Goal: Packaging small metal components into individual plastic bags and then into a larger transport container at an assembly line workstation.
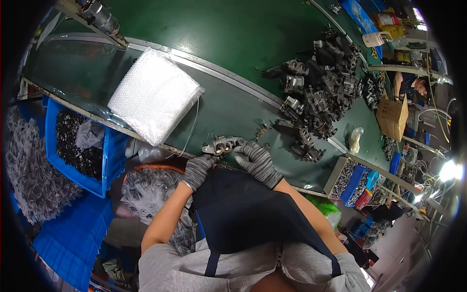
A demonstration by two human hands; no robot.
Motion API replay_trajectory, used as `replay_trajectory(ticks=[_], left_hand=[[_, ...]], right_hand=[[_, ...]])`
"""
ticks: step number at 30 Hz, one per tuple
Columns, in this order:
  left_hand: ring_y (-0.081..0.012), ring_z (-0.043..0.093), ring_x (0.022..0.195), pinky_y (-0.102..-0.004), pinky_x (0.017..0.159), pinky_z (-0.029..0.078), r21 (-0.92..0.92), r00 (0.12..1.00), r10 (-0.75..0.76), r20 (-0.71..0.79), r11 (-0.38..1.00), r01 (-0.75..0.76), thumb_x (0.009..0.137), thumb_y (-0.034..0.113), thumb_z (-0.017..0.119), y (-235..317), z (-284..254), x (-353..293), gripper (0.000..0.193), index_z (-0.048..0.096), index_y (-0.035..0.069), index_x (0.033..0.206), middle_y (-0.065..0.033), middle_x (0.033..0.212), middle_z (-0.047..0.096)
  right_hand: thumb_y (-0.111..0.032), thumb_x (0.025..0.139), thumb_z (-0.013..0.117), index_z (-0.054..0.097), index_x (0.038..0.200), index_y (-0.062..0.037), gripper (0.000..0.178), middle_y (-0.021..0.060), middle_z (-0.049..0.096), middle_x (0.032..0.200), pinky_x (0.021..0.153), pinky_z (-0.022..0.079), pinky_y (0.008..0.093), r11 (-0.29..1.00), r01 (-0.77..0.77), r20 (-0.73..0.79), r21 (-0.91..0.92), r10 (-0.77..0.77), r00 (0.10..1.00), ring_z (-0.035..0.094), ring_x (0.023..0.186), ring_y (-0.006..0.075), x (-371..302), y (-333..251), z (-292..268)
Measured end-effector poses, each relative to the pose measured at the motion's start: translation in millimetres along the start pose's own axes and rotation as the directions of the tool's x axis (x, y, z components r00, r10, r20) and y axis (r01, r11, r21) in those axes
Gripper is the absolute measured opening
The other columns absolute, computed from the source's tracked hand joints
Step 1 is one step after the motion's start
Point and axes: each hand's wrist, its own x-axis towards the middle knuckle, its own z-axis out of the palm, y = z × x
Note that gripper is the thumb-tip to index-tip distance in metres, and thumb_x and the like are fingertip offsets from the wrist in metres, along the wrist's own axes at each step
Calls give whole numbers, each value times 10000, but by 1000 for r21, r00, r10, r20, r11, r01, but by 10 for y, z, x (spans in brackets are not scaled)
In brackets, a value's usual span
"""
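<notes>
At the near edge of the green bench, a grey metal brake caliper point(221, 145) with round bores lies between my two gloved hands. My left hand point(198, 171), in a striped grey knit glove, is closed on its near left side. The fingers of my right hand point(257, 162), gloved alike, curl against its right end, and the fingertips are partly hidden. Just beyond the right hand, small brass-coloured and dark fittings point(263, 132) lie loose on the bench. Farther right rises a large heap of dark and grey metal calipers point(321, 90).
A bubble-wrapped package point(153, 95) lies on the bench at left. Blue crates point(115, 160) and bagged parts point(36, 170) stand below it. Small-part bins point(346, 180) sit at the right edge, near a cardboard box point(392, 116). Another person point(407, 86) is at far right.
</notes>
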Motion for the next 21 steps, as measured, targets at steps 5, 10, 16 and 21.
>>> replay_trajectory(ticks=[5, 10, 16, 21], left_hand=[[-311, 651, 871, -387, 766, 532, -155, 979, 14, -204, 987, -46, 768, 159, 713, 221, -186, -172, 299, 654, 75, 1049, -130, 942, 647], [-326, 646, 859, -387, 765, 535, -257, 913, -6, -407, 960, -108, 755, 176, 736, 509, -283, -263, 334, 636, 30, 1039, -145, 940, 648], [-271, 631, 812, -347, 724, 522, -325, 840, -58, -540, 935, -144, 770, 140, 749, 513, -324, -254, 393, 598, 40, 1118, -107, 910, 633], [-131, 577, 744, -257, 701, 489, -994, 551, -827, -107, 97, -48, 823, 50, 703, 445, 69, -18, 414, 549, 20, 1206, -32, 826, 607]], right_hand=[[-184, 791, 753, 674, 1047, -68, 292, 119, 671, 931, 786, 528, 322, 979, -1, 150, 205, -30, 988, 652, 854, 235, -9, -154, 124], [-160, 787, 764, 668, 1048, -46, 300, 91, 690, 921, 806, 532, 309, 854, -308, 363, 418, 154, 919, 657, 841, 174, 41, -394, 202], [-127, 835, 721, 654, 1053, -38, 246, 46, 669, 840, 705, 540, 265, 878, -306, 395, 367, 151, 906, 636, 768, 115, 122, -317, 284], [-149, 897, 663, 633, 1072, -47, 205, 29, 645, 845, 550, 483, 214, 500, -549, 449, 670, 316, 836, 568, 667, 55, 166, -371, 67]])
